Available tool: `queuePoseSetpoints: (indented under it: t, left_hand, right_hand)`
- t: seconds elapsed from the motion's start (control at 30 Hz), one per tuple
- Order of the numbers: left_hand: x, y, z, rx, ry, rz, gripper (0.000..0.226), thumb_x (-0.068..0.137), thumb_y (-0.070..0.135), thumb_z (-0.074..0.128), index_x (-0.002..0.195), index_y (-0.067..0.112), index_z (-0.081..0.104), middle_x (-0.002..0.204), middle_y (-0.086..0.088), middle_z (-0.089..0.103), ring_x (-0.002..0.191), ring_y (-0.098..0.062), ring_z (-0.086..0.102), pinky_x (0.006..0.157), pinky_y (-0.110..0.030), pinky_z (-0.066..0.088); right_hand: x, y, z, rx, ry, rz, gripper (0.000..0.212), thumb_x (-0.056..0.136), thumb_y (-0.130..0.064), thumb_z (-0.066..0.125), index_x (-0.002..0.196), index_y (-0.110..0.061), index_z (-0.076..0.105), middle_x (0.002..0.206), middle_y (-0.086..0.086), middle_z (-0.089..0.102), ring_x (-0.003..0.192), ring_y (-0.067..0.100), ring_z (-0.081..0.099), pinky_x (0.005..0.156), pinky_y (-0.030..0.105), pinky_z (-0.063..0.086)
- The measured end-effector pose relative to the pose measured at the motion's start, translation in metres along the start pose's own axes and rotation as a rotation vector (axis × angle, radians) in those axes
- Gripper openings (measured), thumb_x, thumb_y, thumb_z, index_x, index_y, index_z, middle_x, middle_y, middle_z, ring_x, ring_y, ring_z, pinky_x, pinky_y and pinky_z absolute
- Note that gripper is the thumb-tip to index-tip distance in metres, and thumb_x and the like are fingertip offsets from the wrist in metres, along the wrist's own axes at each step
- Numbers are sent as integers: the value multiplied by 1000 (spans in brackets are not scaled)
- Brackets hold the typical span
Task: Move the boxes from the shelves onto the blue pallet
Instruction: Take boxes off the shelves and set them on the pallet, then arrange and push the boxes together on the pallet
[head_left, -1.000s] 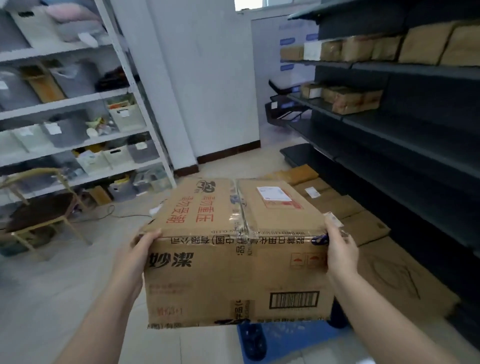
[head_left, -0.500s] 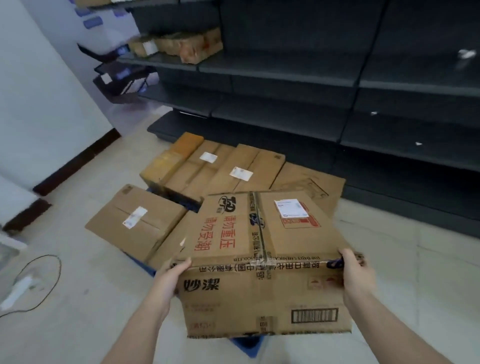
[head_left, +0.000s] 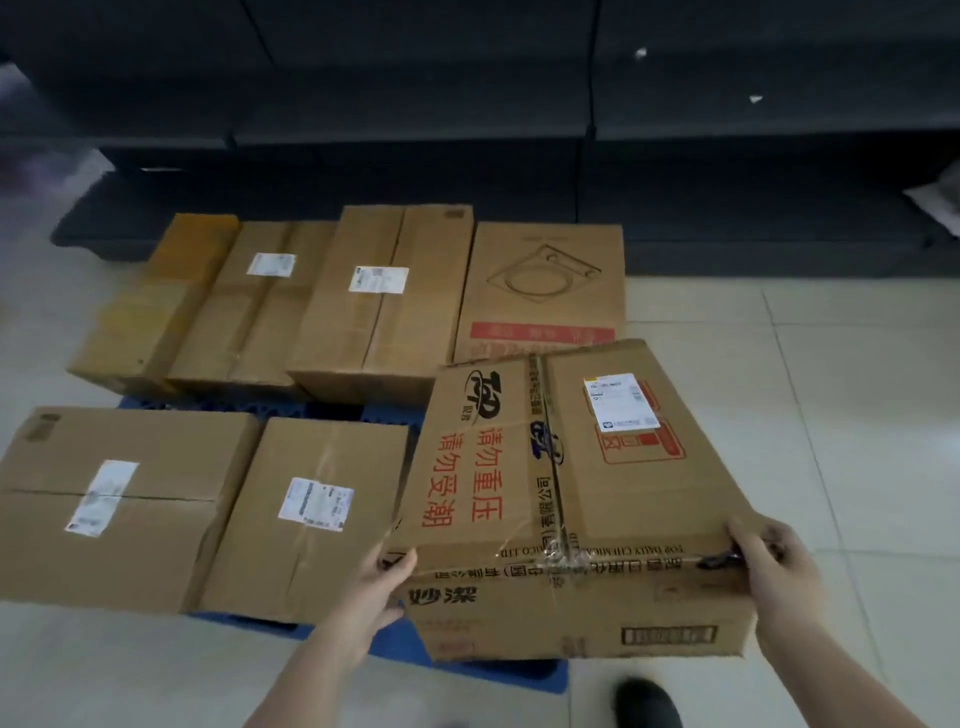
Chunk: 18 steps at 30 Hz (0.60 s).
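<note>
Both hands, left hand (head_left: 375, 582) and right hand (head_left: 779, 566), grip the printed box (head_left: 561, 488); lower it flat onto the blue pallet's (head_left: 395, 642) bare corner, beside the labelled box (head_left: 311, 509).

brown box (head_left: 613, 467) red lettering, blue pallet (head_left: 395, 642)

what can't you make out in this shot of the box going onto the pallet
- Blue pallet: head view, mostly covered by boxes; only strips show, so free space under the held box is unknown.
- Whether the held box already rests on the pallet: its underside is hidden.
- Shipping labels: too small and blurred to read.
- Left hand and right hand: fingers behind the box sides.
- Dark shelves: cut off by the top edge.
</note>
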<state>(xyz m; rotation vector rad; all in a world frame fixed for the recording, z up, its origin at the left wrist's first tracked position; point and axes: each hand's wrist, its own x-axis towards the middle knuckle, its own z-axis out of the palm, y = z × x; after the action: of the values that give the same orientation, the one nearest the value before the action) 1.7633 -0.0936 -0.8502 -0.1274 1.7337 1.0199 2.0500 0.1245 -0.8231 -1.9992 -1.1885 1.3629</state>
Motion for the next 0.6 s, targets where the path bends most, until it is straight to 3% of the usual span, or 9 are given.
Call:
queuePoseSetpoints:
  t: [0.1, 0.17, 0.27, 0.43, 0.53, 0.6]
  left_hand:
    - [60, -45, -18, 114, 17, -25, 58, 88, 10, 63, 138, 29, 41, 122, 1, 60, 112, -22, 56, 99, -45, 45]
    - [92, -82, -25, 198, 47, -80, 66, 89, -1, 58, 145, 21, 32, 123, -3, 56, 111, -26, 55, 92, -40, 45]
    - [124, -129, -36, 288, 131, -129, 73, 85, -5, 61, 147, 11, 26, 129, -7, 52, 110, -29, 54, 92, -41, 47]
    - [149, -169, -59, 377, 238, -109, 46, 82, 0, 66, 124, 9, 51, 92, -1, 64, 84, -19, 60, 80, -32, 47]
    - [134, -168, -69, 350, 246, -165, 33, 88, -6, 56, 120, 1, 52, 104, -10, 62, 95, -23, 53, 89, -32, 40]
    - [129, -160, -76, 371, 186, -258, 28, 90, -8, 50, 117, -1, 49, 112, -13, 56, 103, -23, 49, 99, -32, 36]
  right_hand:
    - [13, 78, 42, -173, -43, 102, 25, 86, -10, 65, 109, -8, 55, 100, 16, 61, 76, 28, 57, 73, 36, 43]
    - [17, 141, 66, -345, -134, 218, 41, 78, -5, 71, 116, 1, 57, 103, 19, 63, 86, 32, 60, 80, 40, 47]
    - [14, 208, 93, -515, -256, 322, 62, 74, -12, 78, 129, 0, 52, 115, 17, 63, 104, 34, 59, 90, 39, 45]
    - [18, 225, 117, -612, -195, 258, 65, 77, -22, 76, 132, -5, 46, 124, 17, 59, 112, 34, 56, 86, 35, 40]
    - [10, 222, 121, -741, -288, 247, 55, 80, -31, 69, 127, -9, 51, 116, 11, 63, 97, 27, 56, 80, 30, 40]
    - [4, 217, 126, -779, -304, 265, 59, 78, -34, 69, 128, -10, 51, 121, 9, 61, 106, 27, 57, 92, 31, 42]
